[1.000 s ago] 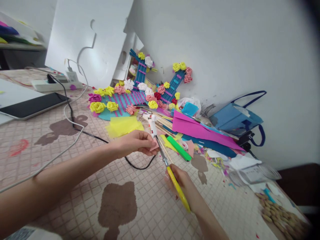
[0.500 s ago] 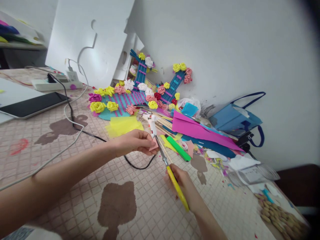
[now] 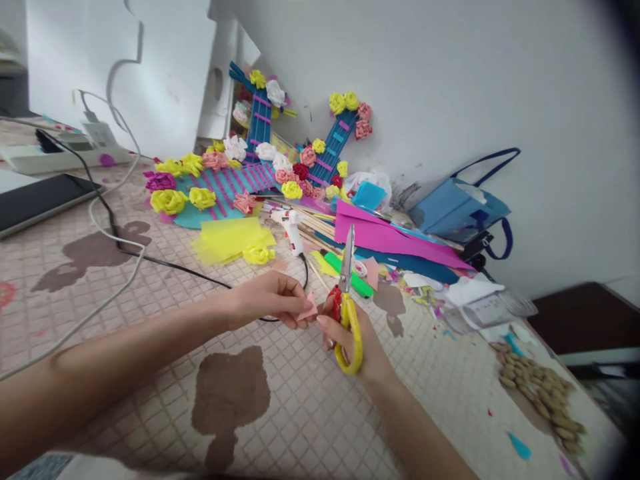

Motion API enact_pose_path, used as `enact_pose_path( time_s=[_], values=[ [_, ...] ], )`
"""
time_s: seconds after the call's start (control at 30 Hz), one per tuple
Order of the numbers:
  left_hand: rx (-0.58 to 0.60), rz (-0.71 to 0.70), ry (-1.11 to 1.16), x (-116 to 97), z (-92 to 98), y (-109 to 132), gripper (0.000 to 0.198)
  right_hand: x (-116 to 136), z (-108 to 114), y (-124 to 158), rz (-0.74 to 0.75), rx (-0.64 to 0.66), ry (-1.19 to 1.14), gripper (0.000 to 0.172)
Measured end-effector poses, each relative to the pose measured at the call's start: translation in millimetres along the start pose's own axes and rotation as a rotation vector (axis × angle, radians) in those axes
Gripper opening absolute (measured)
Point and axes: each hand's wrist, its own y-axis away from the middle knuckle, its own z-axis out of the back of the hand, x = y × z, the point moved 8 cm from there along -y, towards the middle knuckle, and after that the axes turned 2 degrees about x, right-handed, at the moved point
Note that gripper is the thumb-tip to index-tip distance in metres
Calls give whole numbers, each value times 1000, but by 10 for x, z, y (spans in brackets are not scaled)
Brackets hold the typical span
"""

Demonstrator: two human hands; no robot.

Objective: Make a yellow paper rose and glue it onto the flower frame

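**Pink paper scrap (image 3: 311,308) was pinched beside a pair of scissors (image 3: 345,285)**

The only writing I could spot was faint print on a pale packet (image 3: 477,310) at the right of the table, too small to read. Underneath everything ran a beige quilted tablecloth (image 3: 310,413), with dark brown patches (image 3: 233,380) in its pattern. A plain pale wall (image 3: 425,80) rose behind, and a large white panel (image 3: 165,80) leaned at the back left. A blue bag (image 3: 450,210) with dark handles stood near the wall, and a heap of what looked like peanuts (image 3: 537,390) lay at the right edge.

The left hand (image 3: 270,300) had its thumb and fingertips pressed together on the scrap, which was between the two hands, just this side of the white glue gun (image 3: 294,237). The right hand (image 3: 363,337) had its fingers curled around the scissors' red and yellow handles, blades pointing away; its fingertips came close to the scrap, though I couldn't tell whether they touched it. Yellow sheets (image 3: 227,240) lay beyond the left hand, a green marker (image 3: 361,285) just past the scissors.
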Motion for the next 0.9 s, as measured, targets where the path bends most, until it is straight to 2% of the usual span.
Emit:
enact_pose_path(
  time_s=[0.1, 0.2, 0.43, 0.63, 0.9],
  values=[
    [13, 16, -7, 4, -23, 4, 27, -36, -38, 7, -3, 43, -26, 32],
    [9, -36, 6, -60, 10, 4, 24, -48, -74, 30, -14, 101, -23, 36],
    [-14, -149, 123, -264, 168, 34, 20, 26, -167, 101, 13, 275, 167, 42],
    [22, -149, 227, -300, 237, 43, 18, 37, -180, 131, -52, 286, 221, 46],
    [56, -128, 236, -288, 235, 40, 21, -2, -147, 119, -27, 287, 287, 46]
  ],
)
